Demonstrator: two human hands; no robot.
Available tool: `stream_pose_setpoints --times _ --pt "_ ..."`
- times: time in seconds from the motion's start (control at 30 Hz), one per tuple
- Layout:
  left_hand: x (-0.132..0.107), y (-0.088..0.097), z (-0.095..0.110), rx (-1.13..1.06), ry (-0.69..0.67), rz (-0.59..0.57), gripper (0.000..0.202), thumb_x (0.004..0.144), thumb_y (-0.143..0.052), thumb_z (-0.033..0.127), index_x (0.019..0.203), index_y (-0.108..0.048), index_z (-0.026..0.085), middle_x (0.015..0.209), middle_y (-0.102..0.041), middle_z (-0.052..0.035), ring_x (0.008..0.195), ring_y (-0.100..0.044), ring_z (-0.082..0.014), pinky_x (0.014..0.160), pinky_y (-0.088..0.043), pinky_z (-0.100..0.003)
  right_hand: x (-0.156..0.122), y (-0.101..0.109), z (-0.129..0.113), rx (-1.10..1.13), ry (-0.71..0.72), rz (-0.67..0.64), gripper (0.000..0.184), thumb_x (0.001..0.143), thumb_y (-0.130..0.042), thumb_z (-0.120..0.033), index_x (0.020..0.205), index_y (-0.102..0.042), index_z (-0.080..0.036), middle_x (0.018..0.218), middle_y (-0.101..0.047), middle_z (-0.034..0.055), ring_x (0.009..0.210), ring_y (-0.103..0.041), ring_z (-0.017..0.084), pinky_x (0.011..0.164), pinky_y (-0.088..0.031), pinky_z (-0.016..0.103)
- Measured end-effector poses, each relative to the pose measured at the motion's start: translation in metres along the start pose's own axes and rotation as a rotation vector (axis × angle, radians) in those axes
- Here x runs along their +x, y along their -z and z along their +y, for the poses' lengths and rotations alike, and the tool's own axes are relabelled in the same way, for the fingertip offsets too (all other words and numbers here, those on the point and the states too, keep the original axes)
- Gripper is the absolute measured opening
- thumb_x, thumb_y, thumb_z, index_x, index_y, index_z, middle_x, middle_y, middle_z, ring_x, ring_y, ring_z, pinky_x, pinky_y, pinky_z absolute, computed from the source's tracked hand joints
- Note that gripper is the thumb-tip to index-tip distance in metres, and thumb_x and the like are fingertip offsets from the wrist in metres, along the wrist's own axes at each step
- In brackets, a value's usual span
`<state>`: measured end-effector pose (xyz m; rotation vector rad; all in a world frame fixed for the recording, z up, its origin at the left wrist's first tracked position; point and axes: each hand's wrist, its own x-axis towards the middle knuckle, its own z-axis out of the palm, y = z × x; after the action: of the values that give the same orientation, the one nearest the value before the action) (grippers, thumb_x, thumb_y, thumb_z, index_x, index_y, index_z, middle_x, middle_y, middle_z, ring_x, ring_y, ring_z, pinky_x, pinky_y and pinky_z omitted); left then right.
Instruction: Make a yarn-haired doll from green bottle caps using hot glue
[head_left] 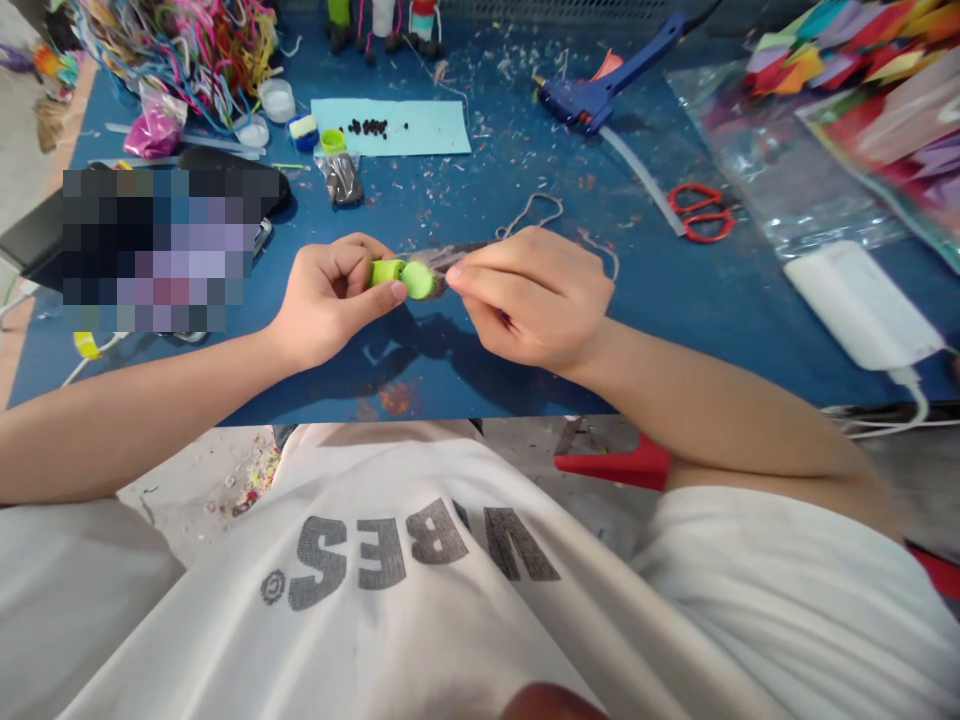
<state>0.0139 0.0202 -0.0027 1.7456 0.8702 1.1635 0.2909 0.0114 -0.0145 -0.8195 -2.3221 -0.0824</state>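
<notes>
My left hand [334, 300] is closed around a small bright green cap-shaped piece [401, 276], thumb pressed on its round face. My right hand [529, 295] pinches something thin and clear beside that piece, a small plastic bag or wrap [446, 260] that reaches back over the fingers. Both hands hover just above the blue table [675, 300], near its front edge. A beige string [534, 210] lies looped on the table right behind my right hand.
A blue glue gun [600, 90] and red scissors [701, 212] lie at the back right, next to bags of coloured felt [847, 70]. A white charger [862, 305] sits at the right. A light blue sheet with dark beads [390, 127], small pots and tangled cords [180, 50] are at the back left.
</notes>
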Motion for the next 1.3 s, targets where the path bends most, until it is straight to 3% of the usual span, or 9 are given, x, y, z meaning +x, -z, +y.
stream_pose_setpoints --times 0.47,0.87,1.3 --pt "-0.001 0.001 0.0 -0.038 0.029 -0.058 0.074 0.086 -0.097 0.059 0.06 -0.04 0.021 0.09 -0.075 -0.0079 0.086 -0.072 -0.02 0.076 -0.06 -0.039 0.001 0.0 0.006 0.024 -0.011 -0.012 0.037 0.118 -0.054 -0.05 0.129 -0.084 -0.032 0.112 -0.08 0.0096 0.103 -0.077 0.027 0.088 -0.058 0.047" --pt "0.001 -0.001 0.005 -0.059 0.051 -0.068 0.075 0.082 -0.099 0.065 0.058 -0.043 0.021 0.086 -0.075 -0.0077 0.08 -0.071 -0.0195 0.073 -0.059 -0.038 0.015 0.021 -0.01 -0.04 -0.138 -0.25 0.04 0.117 -0.054 -0.06 0.121 -0.082 -0.032 0.112 -0.083 0.0099 0.101 -0.074 0.026 0.091 -0.054 0.047" --pt "0.0 -0.001 0.004 -0.065 0.057 -0.088 0.078 0.081 -0.098 0.071 0.059 -0.043 0.02 0.09 -0.076 -0.0082 0.079 -0.07 -0.0192 0.073 -0.059 -0.039 0.002 0.002 0.011 -0.022 0.018 -0.071 0.037 0.118 -0.052 -0.049 0.127 -0.083 -0.03 0.112 -0.08 0.0098 0.102 -0.077 0.027 0.086 -0.057 0.047"
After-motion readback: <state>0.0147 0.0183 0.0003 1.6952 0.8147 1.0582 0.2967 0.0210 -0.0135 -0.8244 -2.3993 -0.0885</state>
